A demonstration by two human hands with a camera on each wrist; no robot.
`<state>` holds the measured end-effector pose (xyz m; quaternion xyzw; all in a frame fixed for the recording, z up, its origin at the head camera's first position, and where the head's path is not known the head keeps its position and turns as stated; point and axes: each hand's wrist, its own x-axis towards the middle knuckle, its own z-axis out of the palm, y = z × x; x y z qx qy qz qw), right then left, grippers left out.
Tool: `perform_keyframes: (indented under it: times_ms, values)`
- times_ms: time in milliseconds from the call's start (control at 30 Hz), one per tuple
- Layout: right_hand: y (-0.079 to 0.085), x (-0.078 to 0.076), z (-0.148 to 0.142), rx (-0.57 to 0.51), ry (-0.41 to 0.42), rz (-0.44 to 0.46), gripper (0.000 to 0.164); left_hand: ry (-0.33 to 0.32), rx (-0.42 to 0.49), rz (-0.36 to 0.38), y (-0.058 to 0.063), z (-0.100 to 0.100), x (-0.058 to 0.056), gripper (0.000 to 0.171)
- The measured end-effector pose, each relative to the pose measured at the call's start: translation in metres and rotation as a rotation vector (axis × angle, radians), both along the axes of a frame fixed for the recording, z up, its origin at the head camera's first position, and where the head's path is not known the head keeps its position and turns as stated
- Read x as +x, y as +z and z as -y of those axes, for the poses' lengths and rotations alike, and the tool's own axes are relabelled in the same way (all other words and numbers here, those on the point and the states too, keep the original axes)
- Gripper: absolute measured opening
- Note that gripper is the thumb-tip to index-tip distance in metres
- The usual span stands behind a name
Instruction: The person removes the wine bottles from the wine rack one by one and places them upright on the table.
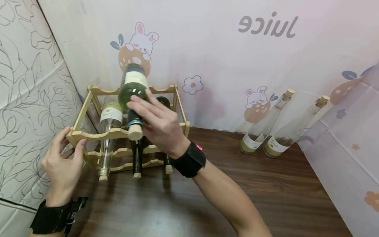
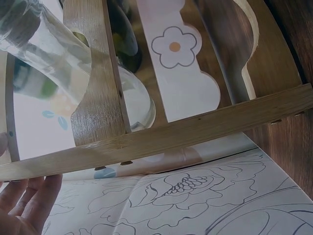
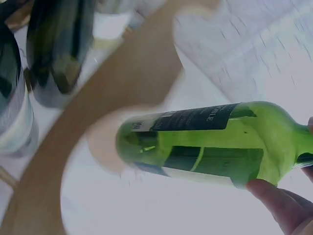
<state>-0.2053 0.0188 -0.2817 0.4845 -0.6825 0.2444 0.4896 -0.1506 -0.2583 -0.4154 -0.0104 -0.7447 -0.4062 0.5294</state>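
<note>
My right hand [image 1: 163,126] holds a green wine bottle [image 1: 134,89] by its shoulder and neck, over the top of a wooden wine rack [image 1: 102,135]. The bottle's cork faces me and its base points to the wall. In the right wrist view the green bottle [image 3: 210,142] lies above a curved rack rail [image 3: 110,78]. My left hand [image 1: 63,161] grips the rack's front left corner, thumb in front. A clear bottle [image 1: 111,115] lies in the left top slot. Two dark bottles are in the rack, one neck [image 1: 137,158] in the middle, another [image 1: 167,161] at right.
Two clear corked bottles with white labels, one [image 1: 251,141] left of the other [image 1: 278,144], stand upright on the dark wooden table [image 1: 237,184] to the right. A printed cloth wall [image 1: 207,49] rises behind the rack, and a flower-patterned cloth [image 1: 26,98] closes the left side.
</note>
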Motion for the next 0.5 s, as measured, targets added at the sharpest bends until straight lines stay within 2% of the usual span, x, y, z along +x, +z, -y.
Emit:
perform_keyframes:
  times_ms: [167,267,400,500]
  values:
    - [0.011,0.008,-0.037,-0.238,0.088,0.060,0.029,-0.012,0.018,0.007,0.000,-0.003,0.002,0.049]
    - [0.020,0.016,-0.061,-0.370,0.096,0.071,0.029,-0.011,0.023,-0.012,0.002,-0.005,0.002,0.047]
    - [0.033,0.028,-0.090,-0.548,0.040,0.099,0.029,-0.011,0.019,-0.029,0.006,-0.007,0.004,0.046]
    - [0.044,0.037,-0.111,-0.641,-0.062,0.147,0.031,-0.014,0.017,-0.023,0.006,-0.007,0.003,0.046]
